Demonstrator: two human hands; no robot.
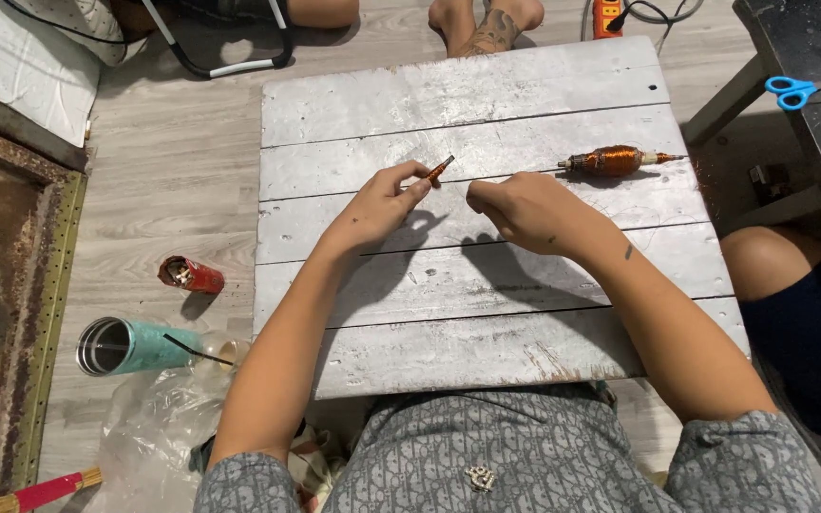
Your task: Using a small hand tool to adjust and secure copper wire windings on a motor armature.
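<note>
Over a low, worn white plank table (486,313), my left hand (384,201) pinches a small copper-coloured stick-like piece (440,170) between thumb and fingers. My right hand (521,209) hovers just to its right with fingers curled; a thin wire may run between the hands, but it is too fine to tell. A motor armature wound with copper wire (615,161) lies on the table beyond my right hand, apart from it.
Blue-handled scissors (792,91) lie on a dark bench at right. On the floor at left are a red can (191,275), a teal tumbler on its side (130,346) and a plastic bag (149,432). Another person's feet (486,24) are at the table's far edge.
</note>
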